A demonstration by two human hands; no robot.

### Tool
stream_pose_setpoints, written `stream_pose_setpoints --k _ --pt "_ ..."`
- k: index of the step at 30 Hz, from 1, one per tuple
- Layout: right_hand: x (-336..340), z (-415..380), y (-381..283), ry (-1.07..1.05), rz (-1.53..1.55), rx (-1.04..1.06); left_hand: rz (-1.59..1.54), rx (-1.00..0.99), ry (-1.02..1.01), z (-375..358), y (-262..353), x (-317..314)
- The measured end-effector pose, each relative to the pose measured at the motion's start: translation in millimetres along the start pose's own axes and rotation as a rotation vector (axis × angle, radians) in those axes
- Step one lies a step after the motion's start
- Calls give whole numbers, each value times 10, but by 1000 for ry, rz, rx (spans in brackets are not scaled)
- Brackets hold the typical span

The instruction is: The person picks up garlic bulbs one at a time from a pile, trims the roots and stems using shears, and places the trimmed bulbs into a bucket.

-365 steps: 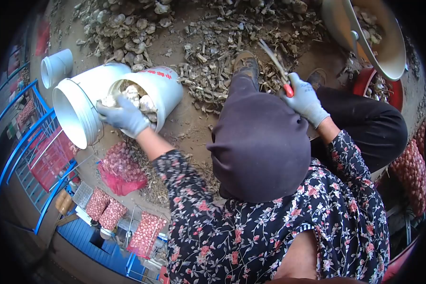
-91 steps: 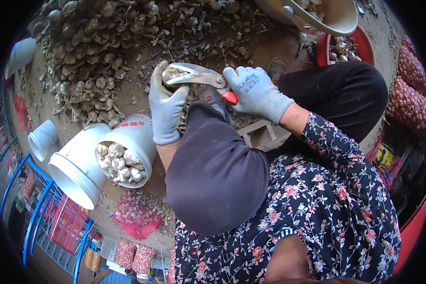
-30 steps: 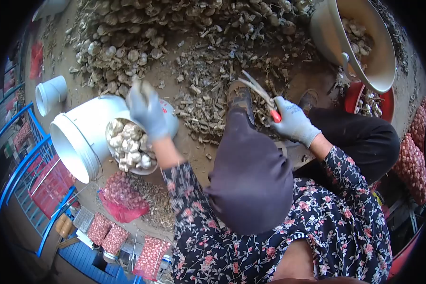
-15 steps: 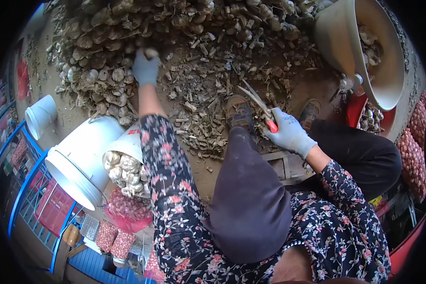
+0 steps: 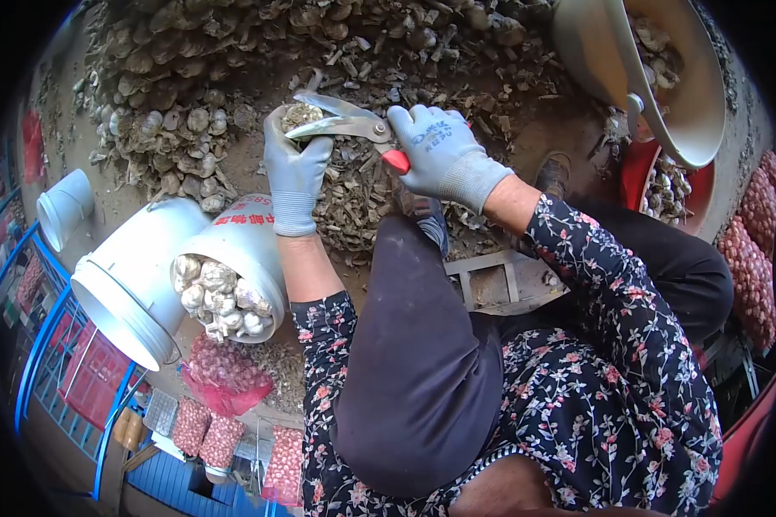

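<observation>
Seated worker seen from head height, both hands gloved in grey. L hand (image 5: pixel 295 177) pinches a garlic bulb (image 5: pixel 302 115) btwn fingers and thumb, above and ahead of the L knee (image 5: pixel 414 345). R hand (image 5: pixel 444 155) grips metal shears (image 5: pixel 345 127) w/ a red handle (image 5: pixel 396 161); the blades stand apart, w/ the bulb at their mouth.

Main risk, prob.: a nicked glove or finger, b/c L thumb and fingertips sit right beside the blades. If the bulb rolls in that pinch, the edges could bite into cloves or skin. The tilted bucket (image 5: pixel 270 258) by the L forearm could spill garlic if knocked, its mouth being angled low.

Surface: brown dirt floor w/ dry stalk scraps (image 5: pixel 353 185) and a big garlic heap (image 5: pixel 190 52) ahead. A low frame (image 5: pixel 513 280) is near the legs.

Room: L side has a 2nd white bucket (image 5: pixel 138 267), a smaller pail (image 5: pixel 65 207), a pink net bag (image 5: pixel 224 370) and blue railings (image 5: pixel 30 345). R side has a large pale tub (image 5: pixel 591 60) w/ garlic inside, a red basin (image 5: pixel 636 172) just beside it, and full net bags (image 5: pixel 750 267) at the edge.
</observation>
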State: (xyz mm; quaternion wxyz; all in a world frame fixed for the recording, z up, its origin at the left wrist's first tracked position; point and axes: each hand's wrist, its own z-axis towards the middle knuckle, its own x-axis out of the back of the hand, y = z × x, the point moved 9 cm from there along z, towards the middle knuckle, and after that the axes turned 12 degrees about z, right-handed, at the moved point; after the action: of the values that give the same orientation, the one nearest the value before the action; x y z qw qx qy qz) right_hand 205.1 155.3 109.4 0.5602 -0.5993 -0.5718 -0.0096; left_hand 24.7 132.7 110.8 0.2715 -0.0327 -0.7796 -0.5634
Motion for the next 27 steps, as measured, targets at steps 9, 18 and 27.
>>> stream_pose_setpoints --k 9,18,27 --pt "-94 0 1 -218 -106 53 265 -26 -149 -92 177 4" --pt "-224 -174 199 -266 63 118 -258 243 -582 -232 -276 -288" --pt "-296 -546 420 -242 483 -157 -906 222 -218 -190 -495 -198"
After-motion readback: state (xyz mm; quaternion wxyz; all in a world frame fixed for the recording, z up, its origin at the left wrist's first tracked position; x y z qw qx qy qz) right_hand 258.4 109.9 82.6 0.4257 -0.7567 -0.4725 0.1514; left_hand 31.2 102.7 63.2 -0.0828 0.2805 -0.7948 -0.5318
